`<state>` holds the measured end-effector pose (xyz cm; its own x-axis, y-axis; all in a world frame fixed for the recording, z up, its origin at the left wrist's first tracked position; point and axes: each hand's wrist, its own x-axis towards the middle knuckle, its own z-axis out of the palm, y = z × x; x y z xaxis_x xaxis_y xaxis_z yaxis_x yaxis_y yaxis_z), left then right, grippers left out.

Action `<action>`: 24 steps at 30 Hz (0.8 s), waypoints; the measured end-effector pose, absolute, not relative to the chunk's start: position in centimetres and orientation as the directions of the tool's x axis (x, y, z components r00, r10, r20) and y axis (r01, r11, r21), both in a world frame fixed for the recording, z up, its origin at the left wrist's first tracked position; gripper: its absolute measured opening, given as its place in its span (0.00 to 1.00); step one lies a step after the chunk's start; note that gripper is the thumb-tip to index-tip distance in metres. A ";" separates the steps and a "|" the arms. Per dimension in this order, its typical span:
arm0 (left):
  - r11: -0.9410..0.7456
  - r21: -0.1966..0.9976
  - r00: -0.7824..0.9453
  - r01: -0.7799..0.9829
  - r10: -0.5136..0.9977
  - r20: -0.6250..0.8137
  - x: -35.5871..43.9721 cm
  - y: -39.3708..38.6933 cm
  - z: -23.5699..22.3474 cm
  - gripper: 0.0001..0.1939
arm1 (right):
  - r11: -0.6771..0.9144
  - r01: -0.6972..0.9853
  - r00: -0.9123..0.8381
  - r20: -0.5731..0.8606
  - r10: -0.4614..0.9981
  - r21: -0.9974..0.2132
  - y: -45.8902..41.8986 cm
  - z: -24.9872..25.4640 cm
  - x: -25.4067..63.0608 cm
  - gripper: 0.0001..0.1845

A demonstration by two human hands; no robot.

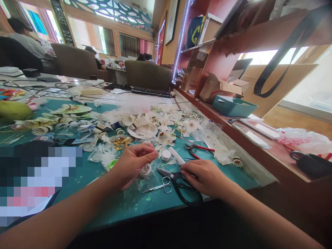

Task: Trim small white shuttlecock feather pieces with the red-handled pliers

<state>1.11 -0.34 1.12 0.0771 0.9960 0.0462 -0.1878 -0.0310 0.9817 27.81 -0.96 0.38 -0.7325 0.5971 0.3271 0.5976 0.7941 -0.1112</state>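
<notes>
Lying under the right hand (204, 178), black-handled scissors (178, 181) are touched by its curled fingers; whether they are gripped cannot be told. The left hand (133, 164) is held near them, its fingertips (151, 152) pressed together, anything pinched being hidden. Small silver scissors (162, 186) are laid just beside. A teal cutting mat (124, 204) is strewn with white feathers and shuttlecocks (163, 136). Armchairs (147, 74) and shelves (197, 45) are seen beyond.
</notes>
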 end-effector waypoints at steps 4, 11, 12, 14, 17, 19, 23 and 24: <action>0.007 0.971 0.109 -0.239 0.994 0.020 1.3 -0.4 1.1 0.17 | 0.820 0.560 -0.749 0.353 0.561 -0.116 -1.5 -0.2 26.7 0.13; 0.043 0.959 0.152 -0.279 0.988 0.000 1.1 -0.5 1.2 0.15 | 0.840 0.538 -0.752 0.408 0.519 -0.076 -1.5 -1.2 26.4 0.13; 0.051 0.959 0.158 -0.278 0.987 -0.006 1.1 -0.5 1.2 0.16 | 0.843 0.534 -0.752 0.416 0.511 -0.069 -1.5 -1.2 26.3 0.13; 0.071 0.961 0.179 -0.267 0.984 -0.023 1.0 -0.5 1.1 0.16 | 0.849 0.526 -0.755 0.430 0.495 -0.054 -1.5 -1.3 26.3 0.13; 0.105 0.968 0.216 -0.230 0.975 -0.054 0.9 -0.5 0.9 0.19 | 0.860 0.509 -0.762 0.447 0.469 -0.034 -1.4 -1.5 26.3 0.12; 0.118 0.972 0.234 -0.201 0.970 -0.069 0.9 -0.5 0.9 0.20 | 0.866 0.500 -0.765 0.459 0.453 -0.020 -1.4 -1.6 26.3 0.12; 0.107 0.983 0.260 -0.151 0.964 -0.065 0.9 -0.5 1.1 0.22 | 0.867 0.499 -0.766 0.471 0.437 0.007 -1.4 -1.8 26.3 0.12; 0.103 0.985 0.267 -0.137 0.962 -0.063 0.9 -0.5 1.2 0.22 | 0.867 0.498 -0.766 0.473 0.434 0.012 -1.4 -1.8 26.3 0.12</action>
